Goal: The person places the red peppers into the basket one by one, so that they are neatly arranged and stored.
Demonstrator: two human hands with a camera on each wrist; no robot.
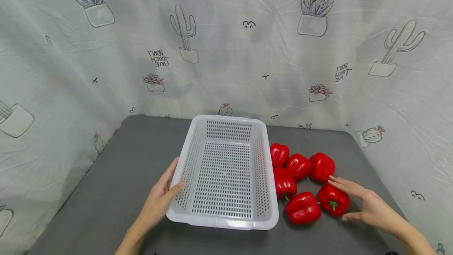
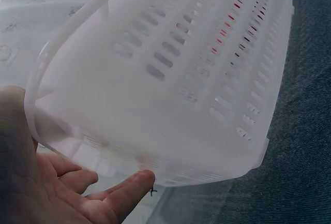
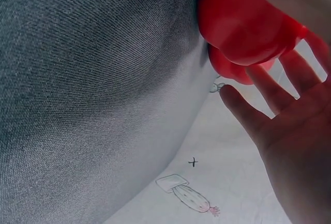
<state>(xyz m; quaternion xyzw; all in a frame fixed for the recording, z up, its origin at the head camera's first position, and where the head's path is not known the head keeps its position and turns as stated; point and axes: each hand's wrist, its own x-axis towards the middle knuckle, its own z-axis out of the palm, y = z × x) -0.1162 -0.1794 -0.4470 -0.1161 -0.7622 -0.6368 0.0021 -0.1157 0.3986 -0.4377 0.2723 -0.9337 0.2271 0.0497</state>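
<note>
A white perforated plastic basket [image 1: 224,222] stands in the middle of the table with nothing inside it. My left hand [image 1: 161,196] grips its left rim, the thumb laid over the edge and the fingers outside, below the rim in the left wrist view. On the right, my right hand [image 1: 368,206] reaches around a red bell pepper [image 1: 333,199], fingers extended along its far side and thumb spread apart near its front. The right wrist view shows that pepper [image 3: 248,22] close up beside the spread fingers [image 3: 245,107].
Several more red bell peppers [image 1: 302,208] lie between the basket and the right hand, one [image 1: 322,167] just behind the pepper at the hand. A dark grey cloth [image 1: 106,207] covers the table. Behind and at both sides hangs a pale curtain [image 1: 226,50] printed with cacti.
</note>
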